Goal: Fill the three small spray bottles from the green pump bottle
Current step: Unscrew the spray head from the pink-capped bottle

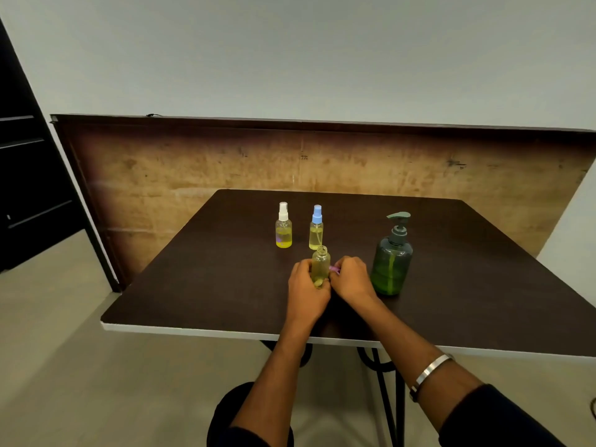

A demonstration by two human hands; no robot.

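Observation:
On the dark table (225, 285) my left hand (306, 288) grips a small clear bottle (320, 262) with yellow liquid; its neck is open, with no cap on. My right hand (350, 279) is right beside it and pinches a small pink spray cap (335, 269), mostly hidden by the fingers. Behind stand two capped spray bottles with yellow liquid: one with a white cap (283, 225) and one with a blue cap (316, 228). The green pump bottle (392, 258) stands upright just right of my right hand.
A brown board (193, 169) leans upright behind the table against the pale wall. A dark cabinet (29, 175) stands at the far left. The table's white front edge (193, 330) runs close to my forearms; black metal legs show beneath it.

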